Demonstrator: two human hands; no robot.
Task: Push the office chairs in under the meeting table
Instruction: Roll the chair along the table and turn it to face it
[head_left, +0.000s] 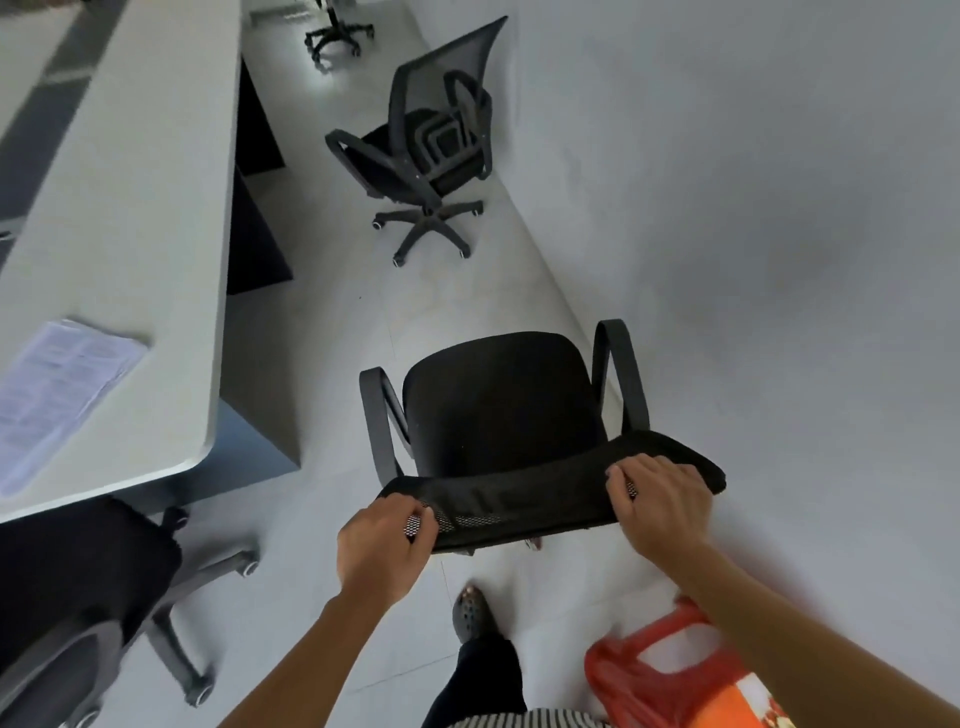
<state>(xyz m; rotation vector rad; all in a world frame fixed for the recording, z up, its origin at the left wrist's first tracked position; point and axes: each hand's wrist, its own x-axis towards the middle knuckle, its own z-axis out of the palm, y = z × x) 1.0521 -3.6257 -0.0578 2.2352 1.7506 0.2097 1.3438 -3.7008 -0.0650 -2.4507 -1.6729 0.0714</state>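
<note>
A black mesh office chair (501, 410) stands right in front of me, its seat facing away. My left hand (382, 551) grips the left end of its backrest top, and my right hand (660, 501) grips the right end. The white meeting table (130, 249) runs along the left. A second black chair (431, 140) stands farther off beside the wall, apart from the table. A third chair (78, 597) sits partly under the table's near corner at lower left. Only the wheeled base of a fourth chair (337, 36) shows at the top.
A stack of printed papers (57, 395) lies on the table's near end. The white wall (753, 234) bounds the aisle on the right. An orange plastic stool (670, 670) stands by my right side. My shoe (472, 613) is on the floor behind the chair.
</note>
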